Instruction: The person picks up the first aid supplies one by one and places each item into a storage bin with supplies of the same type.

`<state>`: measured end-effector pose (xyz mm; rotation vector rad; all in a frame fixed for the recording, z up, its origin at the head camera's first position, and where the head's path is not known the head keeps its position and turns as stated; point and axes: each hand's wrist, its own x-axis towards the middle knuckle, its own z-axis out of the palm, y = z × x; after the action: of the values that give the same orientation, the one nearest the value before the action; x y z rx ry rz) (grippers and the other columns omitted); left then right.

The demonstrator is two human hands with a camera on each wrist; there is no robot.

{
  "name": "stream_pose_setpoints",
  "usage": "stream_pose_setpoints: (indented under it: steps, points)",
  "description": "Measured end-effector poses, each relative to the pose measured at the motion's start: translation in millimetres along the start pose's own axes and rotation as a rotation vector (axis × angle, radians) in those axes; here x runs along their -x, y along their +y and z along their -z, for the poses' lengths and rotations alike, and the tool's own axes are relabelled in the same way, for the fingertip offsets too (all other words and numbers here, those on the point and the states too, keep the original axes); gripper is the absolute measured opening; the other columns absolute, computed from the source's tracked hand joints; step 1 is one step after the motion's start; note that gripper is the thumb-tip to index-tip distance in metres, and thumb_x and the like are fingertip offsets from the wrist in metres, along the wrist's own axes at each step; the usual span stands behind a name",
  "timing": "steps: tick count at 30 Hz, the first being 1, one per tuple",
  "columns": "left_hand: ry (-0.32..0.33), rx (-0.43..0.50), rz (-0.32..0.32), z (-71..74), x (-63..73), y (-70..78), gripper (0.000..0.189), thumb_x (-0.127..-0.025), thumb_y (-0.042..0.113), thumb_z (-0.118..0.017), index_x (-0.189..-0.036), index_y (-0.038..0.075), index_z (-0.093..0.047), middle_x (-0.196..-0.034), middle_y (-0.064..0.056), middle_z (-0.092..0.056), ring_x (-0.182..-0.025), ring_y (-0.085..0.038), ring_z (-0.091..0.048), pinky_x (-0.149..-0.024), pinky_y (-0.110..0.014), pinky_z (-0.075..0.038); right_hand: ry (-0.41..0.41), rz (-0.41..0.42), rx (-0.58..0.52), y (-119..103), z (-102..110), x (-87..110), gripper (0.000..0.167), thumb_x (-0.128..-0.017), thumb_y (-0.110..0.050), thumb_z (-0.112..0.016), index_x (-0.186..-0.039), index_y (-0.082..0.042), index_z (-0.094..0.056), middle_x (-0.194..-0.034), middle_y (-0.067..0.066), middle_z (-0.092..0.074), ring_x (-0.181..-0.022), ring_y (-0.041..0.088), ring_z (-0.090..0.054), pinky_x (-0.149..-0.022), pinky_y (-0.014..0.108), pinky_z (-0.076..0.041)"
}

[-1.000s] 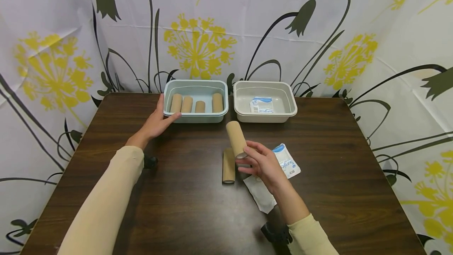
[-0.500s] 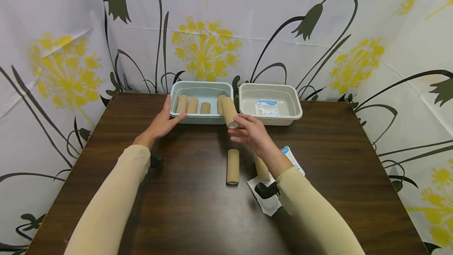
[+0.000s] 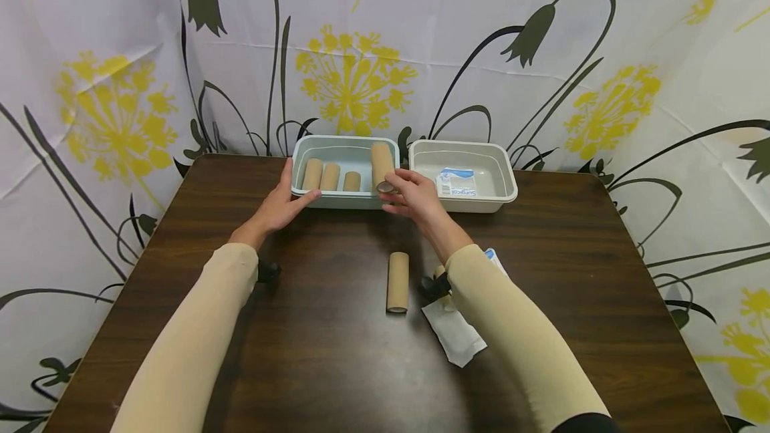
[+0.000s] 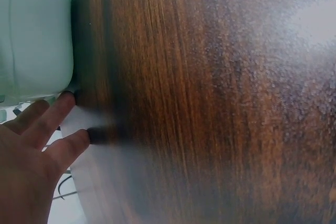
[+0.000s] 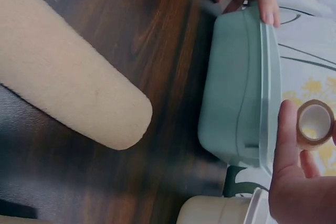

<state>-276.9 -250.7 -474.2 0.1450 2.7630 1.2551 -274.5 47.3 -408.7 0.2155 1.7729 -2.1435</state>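
Note:
My right hand (image 3: 421, 202) pinches a cardboard tube (image 3: 381, 160) over the right end of the pale blue bin (image 3: 343, 202). In the right wrist view, the open round end of that tube (image 5: 300, 129) faces the camera. My left hand (image 3: 273, 209) rests against the bin's left end, thumb along the front rim and fingers on the outer side. Several tubes stand or lean inside; a shorter one (image 3: 352, 182) is near the middle. The held tube covers the bin's right end. Another cardboard tube (image 3: 398, 282) lies on the table.
A cream bin (image 3: 475, 206) beside the blue one holds a flat white-and-blue packet (image 3: 458, 182) marked "Surgical". White packets (image 3: 454, 336) lie under my right forearm, with one more tube (image 3: 440, 271) partly hidden there. A patterned curtain (image 3: 240, 72) hangs behind the table.
My right hand has carried the cardboard tube from above the table up and leftward to the blue bin's right end. My left hand stays at the bin's left end.

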Motion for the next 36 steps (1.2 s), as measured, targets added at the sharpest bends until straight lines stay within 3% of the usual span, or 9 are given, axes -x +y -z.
stream_pose_setpoints:
  steps: [3,8,17,23,30,36]
  points:
    - [-0.006,-0.001,-0.005,-1.9,-0.9,0.6,0.101,-0.096,0.056,-0.053,-0.154,0.023,0.023,-0.162,-0.020,-0.004,-0.143,-0.044,-0.018,-0.111,-0.062,-0.016,0.014,0.024,-0.006,0,-1,-5.7,0.048,-0.097,-0.017,-0.065,-0.142,-0.006,-0.051,-0.130,0.018,-0.058,-0.113,0.034,-0.063,-0.087,0.039,-0.053]
    - [-0.011,0.010,-0.008,-4.4,-3.0,3.2,0.102,-0.095,0.057,-0.054,-0.154,0.024,0.023,-0.163,-0.018,-0.003,-0.144,-0.043,-0.018,-0.111,-0.062,-0.016,0.026,0.083,0.086,1,2,-8.5,0.046,-0.096,-0.008,-0.064,-0.140,-0.004,-0.054,-0.139,0.018,-0.052,-0.121,0.032,-0.056,-0.096,0.045,-0.047]
    - [-0.012,0.011,0.005,-2.1,-3.9,6.0,0.102,-0.095,0.057,-0.054,-0.153,0.025,0.024,-0.163,-0.017,0.000,-0.145,-0.043,-0.015,-0.111,-0.062,-0.015,0.060,0.161,0.252,9,19,2.2,0.030,-0.094,-0.007,-0.065,-0.124,0.000,-0.064,-0.120,0.017,-0.065,-0.107,0.032,-0.065,-0.087,0.045,-0.053]
    - [-0.005,0.000,-0.003,-1.8,-4.0,3.9,0.102,-0.095,0.056,-0.054,-0.153,0.024,0.023,-0.162,-0.019,-0.001,-0.144,-0.043,-0.016,-0.111,-0.062,-0.015,-0.026,0.136,0.406,19,42,18.7,0.032,-0.095,-0.011,-0.065,-0.125,0.000,-0.063,-0.118,0.017,-0.065,-0.105,0.032,-0.065,-0.075,0.036,-0.057]
    - [-0.005,-0.004,0.000,-0.9,-2.4,3.5,0.102,-0.095,0.056,-0.053,-0.154,0.023,0.023,-0.162,-0.020,-0.002,-0.144,-0.044,-0.016,-0.111,-0.062,-0.016,-0.167,0.101,0.570,32,79,43.5,0.039,-0.096,-0.013,-0.064,-0.130,0.004,-0.058,-0.118,0.018,-0.065,-0.109,0.038,-0.062,-0.078,0.042,-0.056]
    - [-0.001,0.009,0.005,0.2,1.0,2.8,0.102,-0.096,0.054,-0.054,-0.154,0.023,0.023,-0.162,-0.021,-0.003,-0.144,-0.044,-0.017,-0.111,-0.062,-0.016,-0.199,0.100,0.581,42,89,65.0,0.040,-0.094,-0.010,-0.065,-0.130,0.006,-0.057,-0.119,0.020,-0.063,-0.105,0.032,-0.063,-0.077,0.038,-0.056]
